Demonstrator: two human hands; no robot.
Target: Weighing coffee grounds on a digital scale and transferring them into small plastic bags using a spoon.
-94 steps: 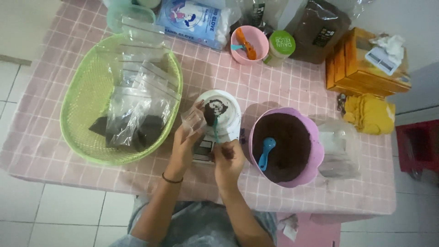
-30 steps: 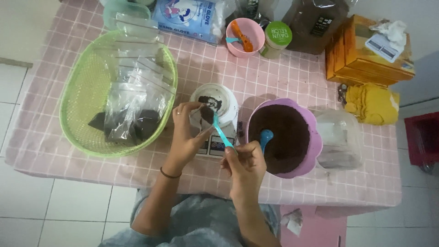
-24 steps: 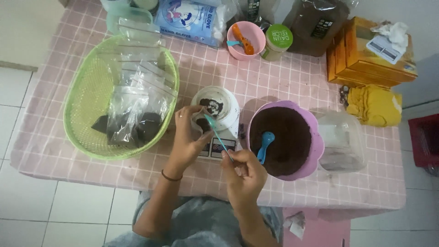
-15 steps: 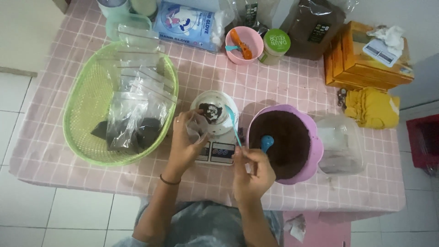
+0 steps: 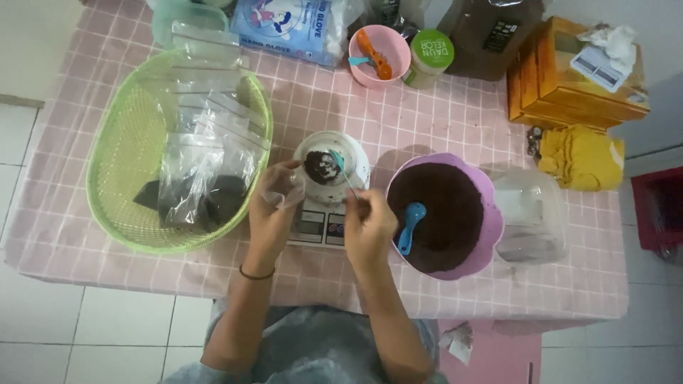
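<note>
The right hand (image 5: pixel 366 224) pinches a thin teal spoon (image 5: pixel 341 171), its tip over the dark powder in the small white bowl (image 5: pixel 331 165) on the digital scale (image 5: pixel 320 224). The left hand (image 5: pixel 274 206) grips a small clear zip bag (image 5: pixel 284 190) just beside the bowl — the purple bowl (image 5: pixel 491 220) (blue scoop inside) stands to the right on the pink checked worktop (image 5: pixel 441 121).

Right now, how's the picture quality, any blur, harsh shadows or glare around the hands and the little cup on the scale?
Head view: soft, even light, no glare; the purple bowl throws only a faint shadow to its upper left. The left hand and right hand are slightly soft, and so is the thin spoon over the cup. Table edges bow a little, a wide-lens effect.
</note>
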